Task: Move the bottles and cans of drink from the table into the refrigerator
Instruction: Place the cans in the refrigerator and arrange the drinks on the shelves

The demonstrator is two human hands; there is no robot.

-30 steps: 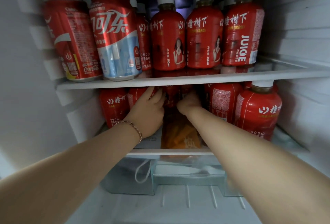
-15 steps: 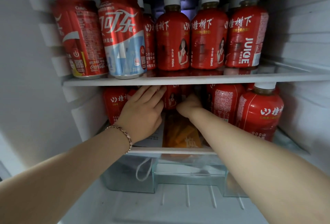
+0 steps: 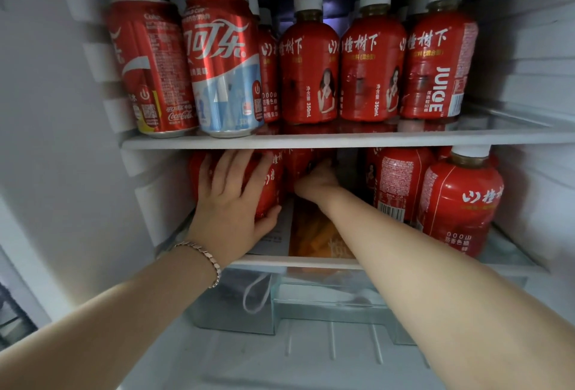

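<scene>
I look into an open refrigerator. On the lower shelf (image 3: pixel 510 260), my left hand (image 3: pixel 230 203) is spread over a red juice bottle (image 3: pixel 268 192) at the left, fingers across its front and thumb curled round its lower right side. My right hand (image 3: pixel 317 182) reaches deeper in the middle, up against a red bottle (image 3: pixel 300 165) at the back; its fingers are hidden. Two more red juice bottles (image 3: pixel 457 203) stand at the lower right. The upper shelf (image 3: pixel 342 140) carries two cola cans (image 3: pixel 186 66) at the left and several white-capped red juice bottles (image 3: pixel 308 69).
A flat orange packet (image 3: pixel 314 234) lies on the lower shelf between my arms. Below it sits a clear crisper drawer (image 3: pixel 311 305) with a white loop hanging at its front. The fridge's white ribbed walls close in on both sides.
My left hand has slid a little left and spread wider over the front left bottle. My right hand has stayed deep in the middle. The view has drawn closer to the shelves.
</scene>
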